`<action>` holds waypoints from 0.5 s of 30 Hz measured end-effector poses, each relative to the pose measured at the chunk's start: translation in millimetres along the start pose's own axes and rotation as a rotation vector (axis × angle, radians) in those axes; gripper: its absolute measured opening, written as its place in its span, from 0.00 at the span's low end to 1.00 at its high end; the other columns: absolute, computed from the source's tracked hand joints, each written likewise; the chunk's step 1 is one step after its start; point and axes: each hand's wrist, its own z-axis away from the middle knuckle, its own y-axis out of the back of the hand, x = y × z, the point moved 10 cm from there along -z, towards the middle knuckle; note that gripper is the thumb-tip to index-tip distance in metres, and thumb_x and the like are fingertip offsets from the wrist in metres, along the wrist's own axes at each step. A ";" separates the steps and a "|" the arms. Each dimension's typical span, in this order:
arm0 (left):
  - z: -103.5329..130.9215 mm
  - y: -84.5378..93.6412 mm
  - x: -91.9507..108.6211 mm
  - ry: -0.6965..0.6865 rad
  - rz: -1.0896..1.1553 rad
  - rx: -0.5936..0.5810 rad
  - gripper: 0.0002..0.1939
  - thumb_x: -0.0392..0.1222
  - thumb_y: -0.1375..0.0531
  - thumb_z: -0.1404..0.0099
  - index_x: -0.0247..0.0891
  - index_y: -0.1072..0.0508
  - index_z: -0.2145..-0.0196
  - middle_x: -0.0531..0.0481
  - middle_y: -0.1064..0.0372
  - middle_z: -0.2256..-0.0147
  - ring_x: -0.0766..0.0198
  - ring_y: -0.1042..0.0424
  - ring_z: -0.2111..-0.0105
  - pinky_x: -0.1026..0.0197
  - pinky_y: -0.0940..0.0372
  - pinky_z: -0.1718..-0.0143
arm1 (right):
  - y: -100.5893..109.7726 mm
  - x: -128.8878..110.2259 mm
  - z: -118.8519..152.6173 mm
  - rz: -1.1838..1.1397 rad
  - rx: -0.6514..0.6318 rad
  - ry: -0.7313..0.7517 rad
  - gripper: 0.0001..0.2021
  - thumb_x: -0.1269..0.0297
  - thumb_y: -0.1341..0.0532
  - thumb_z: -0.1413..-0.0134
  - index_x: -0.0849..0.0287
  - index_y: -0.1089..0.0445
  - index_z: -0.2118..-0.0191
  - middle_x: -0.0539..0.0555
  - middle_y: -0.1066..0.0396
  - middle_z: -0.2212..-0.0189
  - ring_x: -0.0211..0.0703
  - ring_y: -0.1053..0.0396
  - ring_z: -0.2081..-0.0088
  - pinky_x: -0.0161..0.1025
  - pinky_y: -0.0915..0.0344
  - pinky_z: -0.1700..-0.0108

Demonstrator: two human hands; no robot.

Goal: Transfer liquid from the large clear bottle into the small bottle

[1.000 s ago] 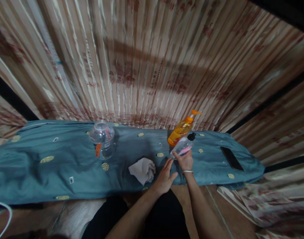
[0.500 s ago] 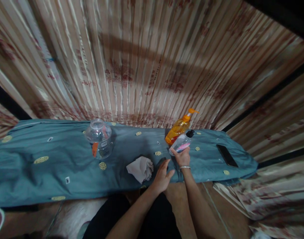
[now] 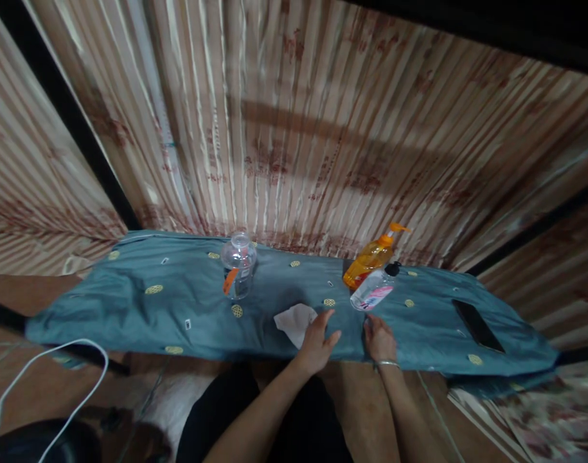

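My left hand [image 3: 317, 341] is open, thumb and fingers spread, at the right side of a crumpled pale cloth [image 3: 294, 323] and partly covering it. My right hand [image 3: 381, 341], with a bracelet at the wrist, rests near the front edge of the bed, fingers loosely bent and holding nothing. Just beyond it stands a clear pump bottle [image 3: 373, 290] with a black top and a pink label. Close behind that bottle is an orange pump bottle [image 3: 367, 262] of amber liquid. A clear plastic jar [image 3: 239, 260] with an orange label stands to the left.
Everything lies on a teal patterned sheet [image 3: 192, 289] over a narrow surface. A black phone [image 3: 477, 325] lies at the right. Pleated curtains [image 3: 294, 128] hang behind, with dark frame bars at both sides. A white cable [image 3: 57, 347] loops at lower left.
My right hand has let go of the clear pump bottle and drawn back toward me. My left hand now overlaps the cloth. The view has shifted to the left.
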 end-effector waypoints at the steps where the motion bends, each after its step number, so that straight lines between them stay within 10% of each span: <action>1: 0.9 9.4 2.9 -0.008 0.004 0.010 0.19 0.45 0.40 0.33 0.40 0.31 0.46 0.42 0.33 0.45 0.51 0.30 0.50 0.41 0.33 0.51 | 0.4 -1.0 0.9 0.002 -0.004 0.002 0.14 0.66 0.45 0.48 0.60 0.28 0.58 0.65 0.24 0.57 0.57 0.28 0.51 0.53 0.34 0.48; 10: 15.6 170.2 22.3 0.014 -0.004 0.417 0.22 0.38 0.41 0.38 0.43 0.36 0.45 0.44 0.29 0.53 0.57 0.26 0.57 0.49 0.30 0.52 | 1.1 -39.7 31.1 -0.283 -0.050 0.013 0.19 0.51 0.43 0.49 0.59 0.30 0.56 0.64 0.23 0.58 0.58 0.24 0.59 0.55 0.29 0.53; 15: 27.0 260.7 20.5 0.047 -0.119 0.763 0.51 0.41 0.31 0.49 0.37 0.56 0.35 0.33 0.52 0.34 0.46 0.53 0.34 0.43 0.55 0.35 | -10.9 -148.8 32.6 -0.905 -0.190 0.119 0.25 0.45 0.35 0.55 0.59 0.29 0.56 0.61 0.22 0.60 0.53 0.23 0.58 0.51 0.27 0.53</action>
